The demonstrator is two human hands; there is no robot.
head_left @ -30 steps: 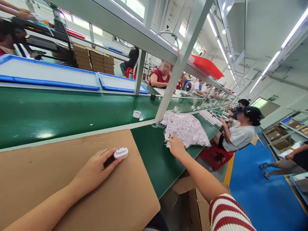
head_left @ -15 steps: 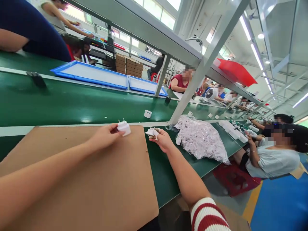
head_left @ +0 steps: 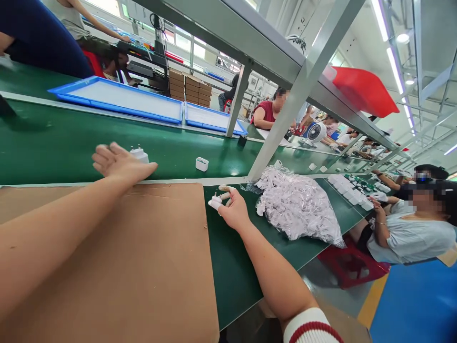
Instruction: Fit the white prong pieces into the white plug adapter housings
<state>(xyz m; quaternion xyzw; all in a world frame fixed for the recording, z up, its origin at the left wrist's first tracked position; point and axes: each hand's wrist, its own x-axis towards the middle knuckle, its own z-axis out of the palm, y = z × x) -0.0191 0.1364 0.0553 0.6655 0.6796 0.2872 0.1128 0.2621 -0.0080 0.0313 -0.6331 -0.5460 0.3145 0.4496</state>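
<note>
My left hand is over the green belt with its fingers spread. Just beyond it a white plug housing with two pins stands on the belt, partly behind the thumb. Over the green table strip right of the cardboard, my right hand pinches a small white plug piece between thumb and fingers. Another white housing, with an open top, lies on the belt between the hands. A clear bag of white parts rests right of my right hand.
A cardboard sheet covers the near table. Blue-rimmed trays lie beyond the belt. A slanted metal post rises behind the bag. At the right, a seated person works near rows of white parts.
My left hand has moved left and forward onto the belt and opened, letting go of the white plug housing. My right hand keeps a white piece. The view has shifted slightly.
</note>
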